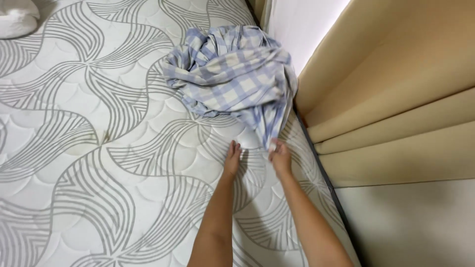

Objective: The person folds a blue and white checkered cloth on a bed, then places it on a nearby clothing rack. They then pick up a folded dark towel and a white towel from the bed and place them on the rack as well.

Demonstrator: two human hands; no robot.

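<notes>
The fingers [275, 144] of the right hand [280, 157] are drawn together and pinch the lowest hanging tip of the sheet [232, 74], with a bit of pale cloth showing at the fingertips. The fingers [234, 147] of the left hand [231, 159] lie straight and close together, palm down, flat on the mattress [99, 148] just beside that tip but not gripping the cloth (whether they brush its edge is hard to tell). Both forearms reach up from the bottom of the view, side by side and slightly apart. The sheet is a blue and white check, bunched into a loose, crumpled heap on the mattress near its right edge, well up from the hands, and it narrows into a twisted tail that runs down to the right hand. The mattress is bare, white and quilted, with grey swirling bands across it. A dark strip marks its right border. Beyond that border hang beige curtains [396, 99] in broad folds, with a bright white gap at the top. At the far top left corner sits part of a white pillow [17, 17].
</notes>
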